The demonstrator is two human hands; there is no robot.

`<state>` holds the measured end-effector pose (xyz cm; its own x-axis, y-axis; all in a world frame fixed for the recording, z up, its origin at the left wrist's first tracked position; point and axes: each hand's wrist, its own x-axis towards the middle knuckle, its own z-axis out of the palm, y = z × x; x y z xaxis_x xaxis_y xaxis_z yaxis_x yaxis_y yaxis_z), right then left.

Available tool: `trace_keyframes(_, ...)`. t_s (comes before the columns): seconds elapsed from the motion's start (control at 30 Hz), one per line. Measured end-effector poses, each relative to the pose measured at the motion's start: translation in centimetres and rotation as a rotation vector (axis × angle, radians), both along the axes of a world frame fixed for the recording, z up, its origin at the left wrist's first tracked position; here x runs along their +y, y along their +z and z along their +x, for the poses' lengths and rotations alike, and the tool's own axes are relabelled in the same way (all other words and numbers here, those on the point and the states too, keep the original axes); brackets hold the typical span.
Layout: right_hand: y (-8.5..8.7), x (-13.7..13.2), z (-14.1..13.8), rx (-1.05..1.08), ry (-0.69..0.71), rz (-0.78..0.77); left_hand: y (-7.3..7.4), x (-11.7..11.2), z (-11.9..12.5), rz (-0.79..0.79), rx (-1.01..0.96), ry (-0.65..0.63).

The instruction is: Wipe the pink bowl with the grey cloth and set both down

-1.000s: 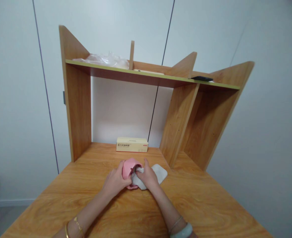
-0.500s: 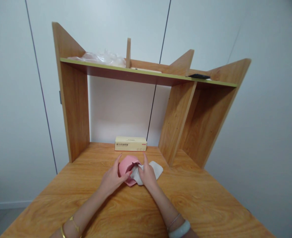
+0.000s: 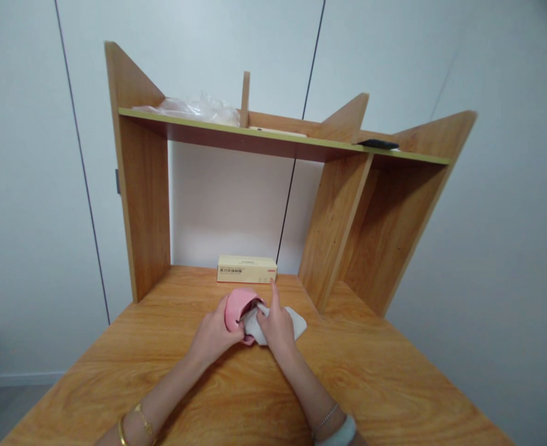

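pink cup (image 3: 236, 308) tilted in left hand (image 3: 214, 335) grip, right hand (image 3: 277, 327) pressing white cloth (image 3: 277, 322) inside

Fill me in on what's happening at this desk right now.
A person sits at a wooden desk. Their left hand grips a small pink bowl, tipped on its side with the opening turned toward the right hand. That hand presses a white cloth into the bowl's opening, one finger pointing up. Part of the cloth trails onto the desk. Behind them a cream box lies under the shelf.
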<state>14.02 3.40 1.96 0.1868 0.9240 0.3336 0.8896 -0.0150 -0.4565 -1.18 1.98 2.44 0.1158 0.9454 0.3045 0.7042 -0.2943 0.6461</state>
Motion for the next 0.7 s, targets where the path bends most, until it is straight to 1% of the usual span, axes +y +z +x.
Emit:
trace_keyframes(0.07, 0.5, -0.3, 0.0, -0.075, 0.012, 0.047, 0.1, -0.2, 0.1, 0.003, 0.011, -0.002)
trace_keyframes(0.13, 0.5, -0.3, 0.1, -0.096, 0.035, 0.074, 0.2, -0.3, 0.3, -0.004, 0.007, 0.006)
trace_keyframes(0.2, 0.2, -0.1, 0.2, -0.069, 0.036, 0.037, 0.2, -0.3, 0.3, -0.015, 0.001, 0.008)
trace_keyframes(0.3, -0.5, 0.3, 0.4, 0.051, 0.073, -0.073, 0.2, -0.3, 0.1, -0.008, -0.004, 0.003)
trace_keyframes(0.37, -0.7, 0.5, 0.6, 0.111, 0.123, -0.094, 0.2, -0.2, 0.0, 0.003, 0.009, -0.003)
trace_keyframes(0.4, -0.7, 0.5, 0.6, 0.107, 0.13, -0.09, 0.3, -0.2, -0.1, 0.003, 0.022, -0.009)
trace_keyframes(0.53, 0.4, -0.1, 0.7, -0.088, 0.097, -0.015, 0.8, -0.1, -0.5, -0.004, 0.056, -0.08)
trace_keyframes(0.63, 1.3, -0.7, 0.7, -0.196, 0.162, 0.057, 1.2, -0.2, -0.7, -0.009, 0.071, -0.161)
trace_keyframes(0.7, 1.3, -0.7, 0.7, -0.204, 0.179, 0.047, 1.2, -0.2, -0.8, -0.017, 0.085, -0.179)
